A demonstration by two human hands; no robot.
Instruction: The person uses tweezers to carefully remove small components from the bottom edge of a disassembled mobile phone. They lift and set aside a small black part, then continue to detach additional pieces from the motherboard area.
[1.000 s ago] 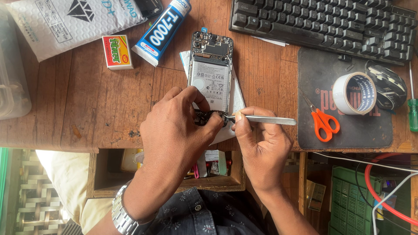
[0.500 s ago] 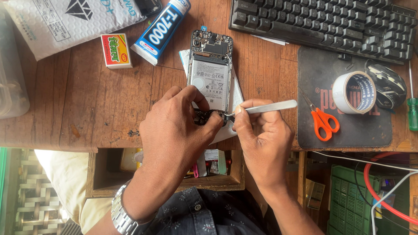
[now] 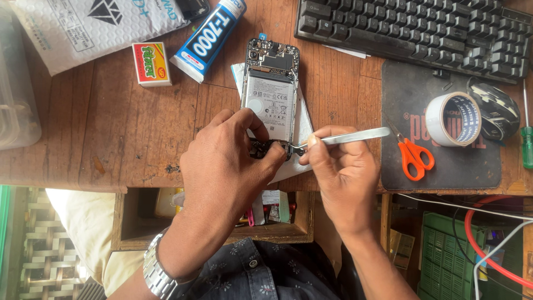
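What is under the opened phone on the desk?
A white sheet lies under the phone, showing along its right edge and near the top left. The left hand covers the phone's lower end, so what lies beneath there cannot be seen.

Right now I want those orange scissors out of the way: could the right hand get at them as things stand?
Probably yes. The orange scissors lie in the open just right of the right hand, nothing between them, but that hand holds the metal tweezers, so it is occupied.

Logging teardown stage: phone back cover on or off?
Off. The phone lies with its battery and circuit boards exposed. The left hand steadies its lower end; the right hand works tweezers there.
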